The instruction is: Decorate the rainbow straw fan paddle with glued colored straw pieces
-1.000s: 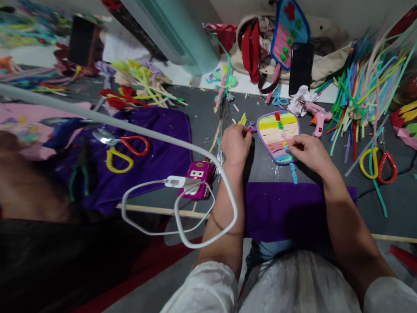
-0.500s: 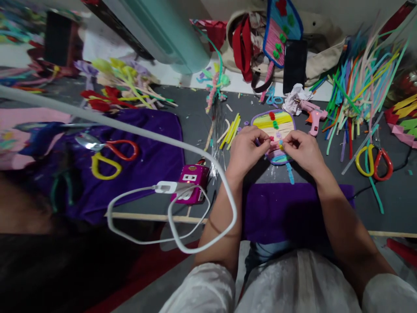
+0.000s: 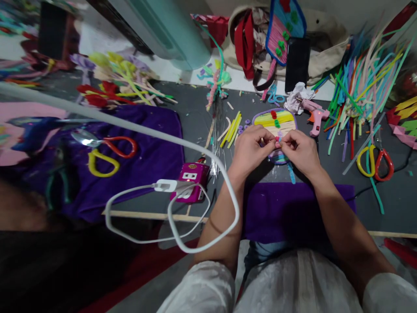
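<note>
Below me on the dark table lies a popsicle-shaped panel (image 3: 271, 125) of coloured pipe cleaners, striped yellow, cream, pink and blue with a purple border and a blue stick at its lower end. Small red and green curls sit near its top. Over its lower half, my left hand (image 3: 250, 148) pinches a small pink-red piece (image 3: 277, 140), perhaps pipe cleaner. My right hand (image 3: 301, 150) meets it with thumb and finger pressed together; what these fingers hold is hidden. Beside the left hand are small purple coils (image 3: 241, 128) and short yellow pipe-cleaner lengths (image 3: 231, 129).
A pink glue gun (image 3: 315, 116) rests by crumpled paper (image 3: 298, 98), with scissors (image 3: 374, 161) and a pipe-cleaner bundle (image 3: 353, 100) at right. A white cable (image 3: 235, 208) loops past my left forearm near a magenta power socket (image 3: 190, 180). Another person's arm (image 3: 19, 206) is far left.
My hands have come together, the left moving right until the fingertips meet. The yellow bit by my right fingertips no longer shows. The whole view has shifted slightly.
</note>
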Demonstrator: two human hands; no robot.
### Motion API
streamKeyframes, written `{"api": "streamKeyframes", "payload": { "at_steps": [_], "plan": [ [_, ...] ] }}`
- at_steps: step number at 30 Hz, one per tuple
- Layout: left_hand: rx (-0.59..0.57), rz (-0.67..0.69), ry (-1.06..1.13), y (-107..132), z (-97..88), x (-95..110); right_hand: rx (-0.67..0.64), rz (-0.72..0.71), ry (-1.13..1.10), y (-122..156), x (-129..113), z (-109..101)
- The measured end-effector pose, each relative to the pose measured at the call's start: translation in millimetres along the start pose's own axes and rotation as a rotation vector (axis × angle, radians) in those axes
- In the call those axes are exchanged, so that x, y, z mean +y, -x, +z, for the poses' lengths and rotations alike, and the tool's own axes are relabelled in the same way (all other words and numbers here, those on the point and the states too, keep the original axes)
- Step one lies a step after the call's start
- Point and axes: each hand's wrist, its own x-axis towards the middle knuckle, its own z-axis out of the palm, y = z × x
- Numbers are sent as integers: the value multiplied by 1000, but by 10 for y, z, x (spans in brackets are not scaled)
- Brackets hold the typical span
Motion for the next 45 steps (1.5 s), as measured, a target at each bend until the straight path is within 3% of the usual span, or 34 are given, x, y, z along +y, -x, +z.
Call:
{"api": "streamKeyframes", "payload": {
  "at_steps": [4,12,20,27,45],
  "plan": [
    [-29,-52,-33,-9,-10,5,0,23,-40,-3,18,10],
    [-10,10,84,-16,-9,-45,5,57,-161,-12,98,41],
    [1,-4,270,-42,26,-118,79,-31,-253,-8,106,74],
    [-20,-32,437,-60,39,-98,55,-52,-305,-4,98,64],
    [-10,-33,521,-53,59,-87,81,-1,-403,6,110,108]
  ]
}}
